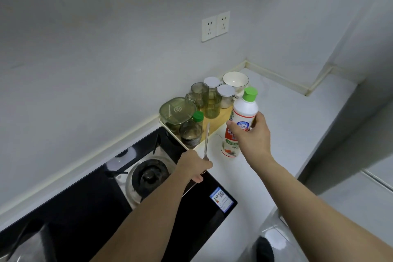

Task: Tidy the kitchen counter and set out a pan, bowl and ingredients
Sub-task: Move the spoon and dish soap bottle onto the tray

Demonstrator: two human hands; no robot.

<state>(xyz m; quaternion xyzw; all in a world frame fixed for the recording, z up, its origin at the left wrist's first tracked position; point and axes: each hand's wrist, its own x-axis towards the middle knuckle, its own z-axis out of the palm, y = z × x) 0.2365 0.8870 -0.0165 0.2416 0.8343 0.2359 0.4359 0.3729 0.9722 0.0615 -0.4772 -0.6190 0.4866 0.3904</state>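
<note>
My right hand [251, 134] grips a white bottle with a green cap [244, 110], upright over the white counter [297, 117]. My left hand [194, 166] holds a metal utensil [206, 140] by one end, its handle pointing up and away; the held end is hidden in my fist. A white bowl with a dark rim [235, 81] stands at the back of a wooden tray [221, 122]. On the tray are green glass cups [211, 105], a green lidded container [177, 111], two white-lidded jars [225, 95] and a small green-capped jar [198, 117].
A black glass gas hob [95, 204] with a burner [148, 174] lies at the lower left, partly under my left arm. A wall socket pair [215, 26] is above the counter. A grey appliance top [274, 238] shows at the bottom right.
</note>
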